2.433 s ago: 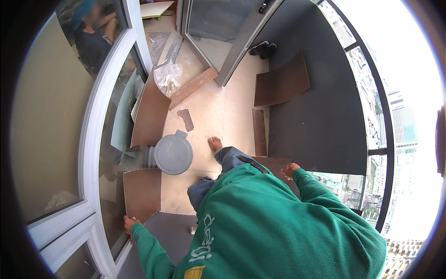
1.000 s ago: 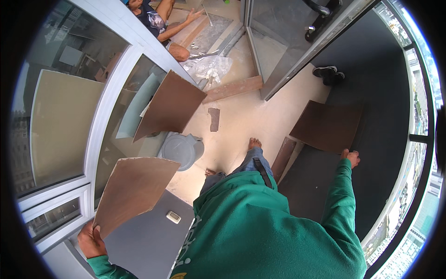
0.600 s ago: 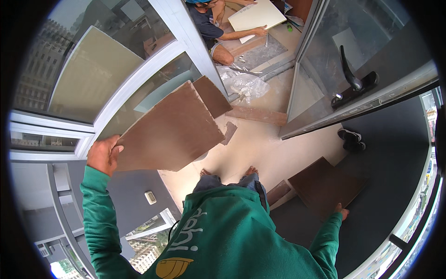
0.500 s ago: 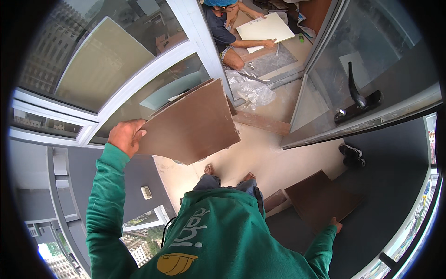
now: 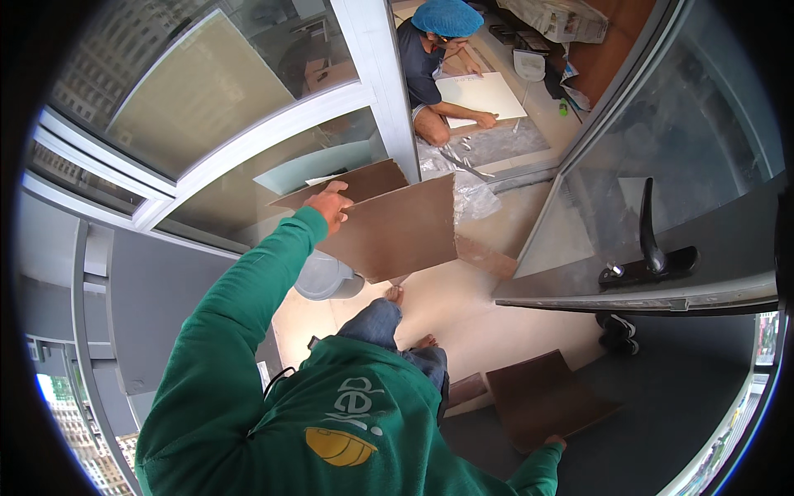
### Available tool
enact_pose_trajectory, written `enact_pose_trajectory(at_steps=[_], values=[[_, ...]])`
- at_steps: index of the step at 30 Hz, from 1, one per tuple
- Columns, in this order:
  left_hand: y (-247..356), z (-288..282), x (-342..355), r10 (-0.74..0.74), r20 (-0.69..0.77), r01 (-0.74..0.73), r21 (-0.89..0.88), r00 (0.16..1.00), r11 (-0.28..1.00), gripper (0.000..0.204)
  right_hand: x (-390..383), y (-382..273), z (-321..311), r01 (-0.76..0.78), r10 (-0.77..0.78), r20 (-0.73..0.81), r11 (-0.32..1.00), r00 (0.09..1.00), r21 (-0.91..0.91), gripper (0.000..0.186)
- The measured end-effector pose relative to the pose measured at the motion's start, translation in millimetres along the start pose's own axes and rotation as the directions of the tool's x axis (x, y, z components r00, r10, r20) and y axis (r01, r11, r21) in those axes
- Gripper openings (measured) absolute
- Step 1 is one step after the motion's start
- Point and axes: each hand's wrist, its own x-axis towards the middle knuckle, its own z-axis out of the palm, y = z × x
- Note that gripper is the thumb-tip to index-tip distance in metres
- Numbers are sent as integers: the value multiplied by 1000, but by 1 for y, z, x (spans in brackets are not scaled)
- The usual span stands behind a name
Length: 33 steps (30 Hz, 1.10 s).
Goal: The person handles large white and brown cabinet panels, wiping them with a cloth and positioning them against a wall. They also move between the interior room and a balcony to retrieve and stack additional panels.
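Note:
My left hand (image 5: 331, 204) is closed on the upper left edge of a brown board (image 5: 397, 231), which stands tilted in front of me. Just behind it, a second brown board (image 5: 376, 178) leans by the window frame. Low on the right, my right hand (image 5: 556, 441) grips the near edge of a darker brown board (image 5: 542, 393). That board bends slightly and lies over the dark floor area. Most of my right fingers are hidden from view.
A grey bucket (image 5: 321, 278) stands left of my feet. The glass door (image 5: 645, 223) is swung open on the right, with dark shoes (image 5: 618, 332) below it. Past the doorway a person in a blue cap (image 5: 447, 18) sits handling a white panel (image 5: 481, 97).
My left hand has moved right along with its board, leaving the second board and bucket more exposed. My right hand and its board have shifted left and down in view.

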Motion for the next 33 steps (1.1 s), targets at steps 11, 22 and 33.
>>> enact_pose_trajectory(at_steps=[11,22,33], values=[[-105,62,101,-166,134,175,-56,977,983,37,-124,50,-53,502,-332,-417,759,846,415,29],[-148,79,136,-204,121,205,7,971,979,39,-315,73,-134,507,-415,-346,829,841,238,14],[-69,54,102,-170,159,148,142,972,979,21,-444,-23,-163,660,-657,153,750,738,39,16]])
